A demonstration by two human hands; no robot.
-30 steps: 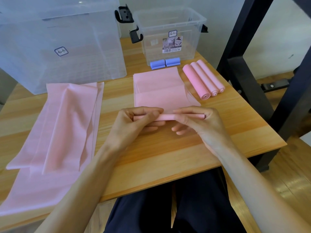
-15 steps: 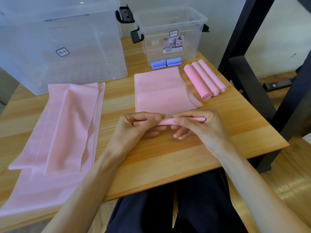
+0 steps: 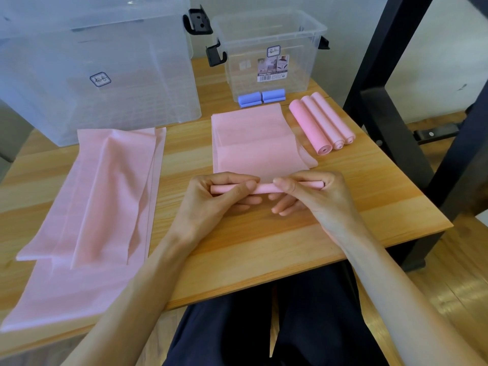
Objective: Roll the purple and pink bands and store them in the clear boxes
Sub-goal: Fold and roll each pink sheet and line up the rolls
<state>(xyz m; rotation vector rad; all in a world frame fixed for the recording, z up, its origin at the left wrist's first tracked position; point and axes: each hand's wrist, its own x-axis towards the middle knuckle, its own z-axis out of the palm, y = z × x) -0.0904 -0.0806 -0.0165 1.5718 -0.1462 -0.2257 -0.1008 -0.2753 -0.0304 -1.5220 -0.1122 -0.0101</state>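
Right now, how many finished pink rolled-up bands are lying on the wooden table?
3, side by side right of the flat pink band: left roll, middle roll, right roll. A fourth is only started.

Wooden table (image 3: pixel 264 249): bands (image 3: pixel 105 186), boxes (image 3: pixel 100 62).

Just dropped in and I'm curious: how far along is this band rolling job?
Done: three pink rolls and two purple rolls lie finished on the table. In hand: the left hand and right hand are rolling the near end of another pink band. Left: the flat pink bands on the left, and nothing shows inside the small box or big box yet.
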